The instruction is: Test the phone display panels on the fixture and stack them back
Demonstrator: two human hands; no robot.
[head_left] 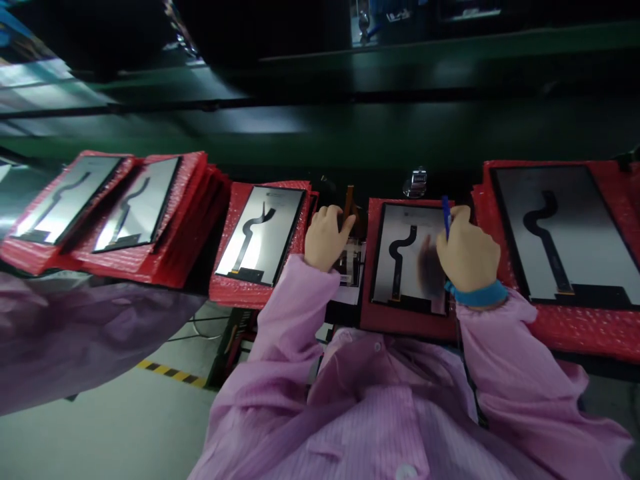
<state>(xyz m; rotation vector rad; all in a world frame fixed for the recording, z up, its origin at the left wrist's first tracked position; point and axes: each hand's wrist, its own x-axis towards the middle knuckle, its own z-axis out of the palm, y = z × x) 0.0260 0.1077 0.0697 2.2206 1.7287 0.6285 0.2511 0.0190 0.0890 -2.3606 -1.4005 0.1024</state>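
My left hand (324, 239) is closed, thumb and forefinger around an orange-brown flex cable (350, 197) that sticks up between them. Just below those fingers sits a small dark fixture with labels (350, 263), partly covered by the hand. My right hand (469, 253), with a blue band (477, 295) on its wrist, grips a blue pen-like tool (446, 215) pointing up. This hand is over the right edge of a display panel (400, 257), which lies on a dark red pad and mirrors the hand. A black curved ribbon cable (396, 257) lies on that panel.
Another display panel (263, 233) lies on red bubble bags to the left, and a larger one (570, 233) tops a red stack on the right. Further left stand more stacks (145, 207). A metal latch (416, 181) is behind the middle panel. Someone's sleeve (90, 333) reaches in at left.
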